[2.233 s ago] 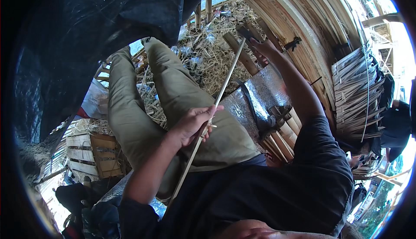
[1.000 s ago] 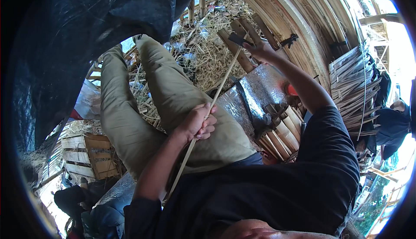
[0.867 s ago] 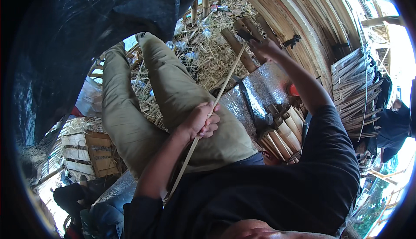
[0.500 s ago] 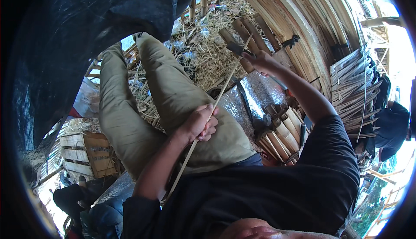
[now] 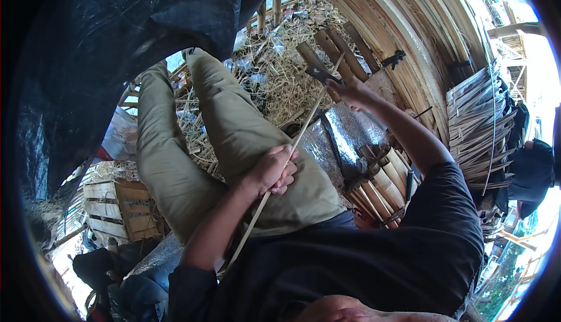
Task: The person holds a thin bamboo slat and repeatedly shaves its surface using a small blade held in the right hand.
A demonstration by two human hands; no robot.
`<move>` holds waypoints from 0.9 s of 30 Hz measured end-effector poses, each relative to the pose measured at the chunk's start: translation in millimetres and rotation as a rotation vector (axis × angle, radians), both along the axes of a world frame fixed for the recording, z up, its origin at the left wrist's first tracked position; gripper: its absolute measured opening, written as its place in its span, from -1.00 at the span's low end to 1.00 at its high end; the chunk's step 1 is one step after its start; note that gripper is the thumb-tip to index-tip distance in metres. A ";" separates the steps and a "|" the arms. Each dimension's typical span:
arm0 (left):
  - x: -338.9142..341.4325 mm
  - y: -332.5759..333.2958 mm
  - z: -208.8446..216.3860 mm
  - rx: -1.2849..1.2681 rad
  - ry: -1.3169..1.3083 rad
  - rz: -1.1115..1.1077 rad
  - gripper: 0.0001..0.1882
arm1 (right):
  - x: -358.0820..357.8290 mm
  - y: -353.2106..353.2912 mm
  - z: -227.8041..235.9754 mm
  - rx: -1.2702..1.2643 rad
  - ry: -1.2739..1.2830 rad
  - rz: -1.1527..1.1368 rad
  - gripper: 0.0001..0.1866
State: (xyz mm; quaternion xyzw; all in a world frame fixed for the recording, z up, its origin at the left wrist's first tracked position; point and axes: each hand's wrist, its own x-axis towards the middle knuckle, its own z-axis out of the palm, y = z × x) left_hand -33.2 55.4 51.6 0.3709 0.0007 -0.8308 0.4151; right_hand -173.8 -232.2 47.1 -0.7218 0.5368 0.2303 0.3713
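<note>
A long thin bamboo strip runs slantwise from beside my body, over my right thigh, to up past my right hand. My left hand is closed around the strip and rests on the thigh of my khaki trousers. Farther out, my right hand grips a knife with a broad dark blade. The blade lies across the strip near its far end. My right fingers hide most of the knife's handle.
Shavings cover the ground ahead. At right lie a bundle of split bamboo pieces, a shiny sheet and long stacked bamboo strips. A slatted crate stands at left, below a hanging black tarp.
My right hand and the knife have shifted slightly down and right. The strip's far end has shifted a little the same way. My left hand keeps its hold on my thigh.
</note>
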 end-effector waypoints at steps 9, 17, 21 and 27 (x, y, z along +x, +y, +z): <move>-3.7 5.2 5.7 0.011 -0.021 0.014 -0.69 | -6.4 -33.8 7.8 -0.143 0.108 0.058 -0.28; -15.9 1.7 15.3 -0.073 -0.370 -0.060 -0.67 | -13.6 -40.8 17.5 -0.109 0.216 0.056 -0.32; -17.5 5.5 9.7 -0.082 -0.387 -0.070 -0.66 | -15.9 -24.7 1.3 -0.105 0.172 -0.076 -0.33; -19.4 6.5 13.2 -0.064 -0.470 -0.111 -0.68 | -26.8 -14.3 2.5 -0.057 0.171 -0.070 -0.37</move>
